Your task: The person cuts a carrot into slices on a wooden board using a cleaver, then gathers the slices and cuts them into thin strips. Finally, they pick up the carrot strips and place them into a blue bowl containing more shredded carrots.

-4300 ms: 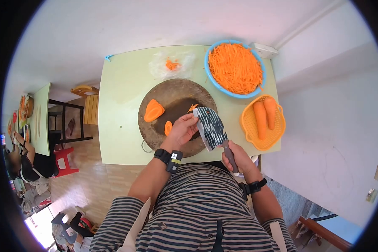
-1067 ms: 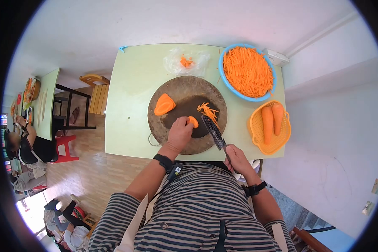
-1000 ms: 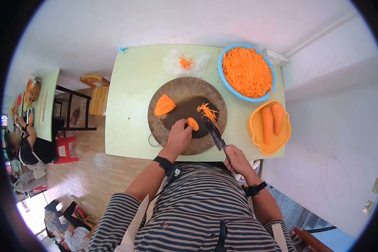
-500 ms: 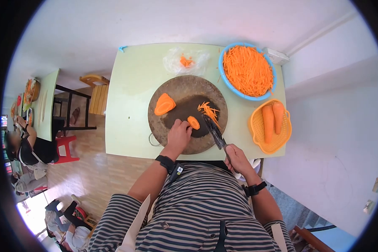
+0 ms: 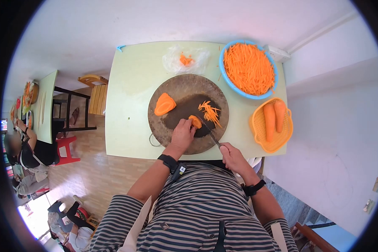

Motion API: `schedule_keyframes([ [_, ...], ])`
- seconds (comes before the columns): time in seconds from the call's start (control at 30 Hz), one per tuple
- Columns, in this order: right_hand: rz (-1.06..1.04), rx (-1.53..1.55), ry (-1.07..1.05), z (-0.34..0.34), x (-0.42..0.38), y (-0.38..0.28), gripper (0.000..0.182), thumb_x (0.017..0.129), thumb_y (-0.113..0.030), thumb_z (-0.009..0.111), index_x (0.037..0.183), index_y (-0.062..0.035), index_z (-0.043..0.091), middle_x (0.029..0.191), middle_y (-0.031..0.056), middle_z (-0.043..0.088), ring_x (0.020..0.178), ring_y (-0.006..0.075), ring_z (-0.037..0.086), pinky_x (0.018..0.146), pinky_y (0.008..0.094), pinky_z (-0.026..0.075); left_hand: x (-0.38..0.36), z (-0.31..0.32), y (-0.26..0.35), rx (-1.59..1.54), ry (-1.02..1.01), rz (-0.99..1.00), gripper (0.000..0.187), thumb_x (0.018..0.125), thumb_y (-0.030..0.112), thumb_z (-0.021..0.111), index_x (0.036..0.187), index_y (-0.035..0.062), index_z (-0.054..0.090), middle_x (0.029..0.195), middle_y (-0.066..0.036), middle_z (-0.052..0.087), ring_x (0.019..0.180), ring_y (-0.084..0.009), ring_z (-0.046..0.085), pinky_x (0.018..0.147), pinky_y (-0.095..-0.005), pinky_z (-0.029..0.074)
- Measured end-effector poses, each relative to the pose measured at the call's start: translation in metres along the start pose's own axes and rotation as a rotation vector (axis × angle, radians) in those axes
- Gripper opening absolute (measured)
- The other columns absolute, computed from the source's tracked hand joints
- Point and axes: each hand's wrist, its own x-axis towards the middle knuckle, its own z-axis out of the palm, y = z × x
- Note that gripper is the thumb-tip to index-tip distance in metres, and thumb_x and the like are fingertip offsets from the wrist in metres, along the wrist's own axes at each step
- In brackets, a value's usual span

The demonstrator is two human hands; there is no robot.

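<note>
Grey cleaver [image 5: 211, 134], clenched in the right hand [image 5: 234, 158], slants lengthwise forward-left beside carrot [image 5: 195, 121] gripped by the left hand [image 5: 182, 134].

Tabletop [image 5: 126, 92] room leftward; cleaver [image 5: 213, 137] over board [image 5: 185, 86]

Dark and pale stripes cover the fabric shirt [image 5: 189, 201], marked with a small diamond-shaped emblem [image 5: 164, 226]. A black strap with a boxy black module [image 5: 178, 172] circles the left wrist [image 5: 172, 151]; another black strap [image 5: 255, 188], the right.
</note>
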Motion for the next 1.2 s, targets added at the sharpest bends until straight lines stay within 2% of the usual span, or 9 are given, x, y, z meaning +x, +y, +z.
schedule_keyframes([
  [0.33, 0.119, 0.033, 0.010, -0.001, -0.003, -0.001, 0.041, 0.107, -0.037, 0.045, 0.129, -0.0043, 0.058, 0.070, 0.0029, 0.057, 0.053, 0.0107, 0.053, 0.049, 0.0256, 0.045, 0.001, -0.005, 0.014, -0.020, 0.017, -0.040, 0.038, 0.086, 0.011, 0.072, 0.121, 0.0005, 0.063, 0.102, -0.019, 0.062, 0.092, -0.0387, 0.065, 0.081, -0.0450, 0.055],
  [0.43, -0.078, -0.076, 0.056, 0.003, 0.001, 0.008, 0.042, 0.107, -0.037, 0.046, 0.129, -0.0035, 0.059, 0.071, 0.0033, 0.057, 0.055, 0.0107, 0.053, 0.051, 0.0265, 0.047, 0.001, 0.000, 0.006, -0.064, 0.041, -0.049, 0.044, 0.081, 0.009, 0.077, 0.122, 0.0015, 0.062, 0.100, -0.019, 0.063, 0.089, -0.0373, 0.064, 0.078, -0.0432, 0.055],
  [0.5, -0.051, -0.130, 0.073, 0.002, 0.000, 0.004, 0.041, 0.107, -0.036, 0.049, 0.127, -0.0009, 0.059, 0.088, 0.0180, 0.069, 0.073, 0.0244, 0.068, 0.075, 0.0370, 0.054, 0.004, -0.001, 0.003, -0.076, -0.006, -0.033, 0.047, 0.081, 0.008, 0.077, 0.124, 0.0015, 0.062, 0.102, -0.018, 0.063, 0.090, -0.0369, 0.065, 0.078, -0.0424, 0.055],
  [0.63, 0.110, -0.056, 0.040, 0.000, -0.004, -0.012, 0.040, 0.107, -0.034, 0.049, 0.126, -0.0007, 0.059, 0.093, 0.0218, 0.070, 0.082, 0.0304, 0.069, 0.080, 0.0389, 0.054, 0.005, -0.008, 0.008, -0.132, -0.039, -0.051, 0.045, 0.082, 0.010, 0.077, 0.124, 0.0023, 0.062, 0.105, -0.017, 0.063, 0.090, -0.0351, 0.065, 0.077, -0.0410, 0.055],
  [0.8, -0.059, -0.130, 0.113, 0.008, 0.001, 0.003, 0.040, 0.106, -0.034, 0.049, 0.127, -0.0006, 0.059, 0.099, 0.0256, 0.070, 0.093, 0.0384, 0.070, 0.084, 0.0402, 0.053, 0.003, -0.014, 0.010, -0.004, -0.064, 0.099, 0.035, 0.088, 0.017, 0.071, 0.121, 0.0078, 0.063, 0.100, -0.012, 0.059, 0.091, -0.0319, 0.064, 0.075, -0.0422, 0.055],
  [0.83, -0.057, -0.129, 0.114, 0.008, 0.003, 0.007, 0.040, 0.106, -0.034, 0.049, 0.127, -0.0006, 0.059, 0.099, 0.0256, 0.070, 0.093, 0.0384, 0.070, 0.084, 0.0402, 0.053, 0.004, -0.014, 0.011, -0.004, -0.065, 0.099, 0.035, 0.088, 0.017, 0.071, 0.121, 0.0078, 0.063, 0.100, -0.012, 0.059, 0.091, -0.0319, 0.064, 0.075, -0.0422, 0.055],
  [0.9, -0.132, -0.123, 0.114, 0.009, 0.006, 0.012, 0.042, 0.108, -0.036, 0.047, 0.131, -0.0026, 0.058, 0.070, 0.0045, 0.057, 0.056, 0.0113, 0.055, 0.054, 0.0275, 0.048, 0.005, -0.014, 0.013, 0.099, -0.064, 0.164, 0.031, 0.090, 0.020, 0.069, 0.120, 0.0124, 0.064, 0.097, -0.010, 0.057, 0.090, -0.0300, 0.063, 0.072, -0.0414, 0.055],
  [1.13, -0.003, -0.019, 0.098, 0.006, 0.005, 0.001, 0.040, 0.108, -0.034, 0.046, 0.132, -0.0034, 0.058, 0.068, 0.0048, 0.057, 0.055, 0.0114, 0.055, 0.054, 0.0278, 0.048, 0.011, -0.007, 0.005, 0.192, -0.056, 0.196, 0.021, 0.091, 0.021, 0.066, 0.112, 0.0175, 0.066, 0.091, -0.008, 0.053, 0.086, -0.0269, 0.063, 0.065, -0.0396, 0.055],
  [1.2, 0.049, -0.054, 0.129, 0.005, 0.005, -0.001, 0.041, 0.107, -0.035, 0.048, 0.127, -0.0012, 0.059, 0.094, 0.0252, 0.070, 0.088, 0.0406, 0.070, 0.082, 0.0417, 0.054, 0.012, -0.005, 0.005, 0.206, -0.032, 0.203, 0.018, 0.090, 0.021, 0.067, 0.107, 0.0179, 0.067, 0.091, -0.007, 0.053, 0.084, -0.0257, 0.063, 0.063, -0.0382, 0.055],
])
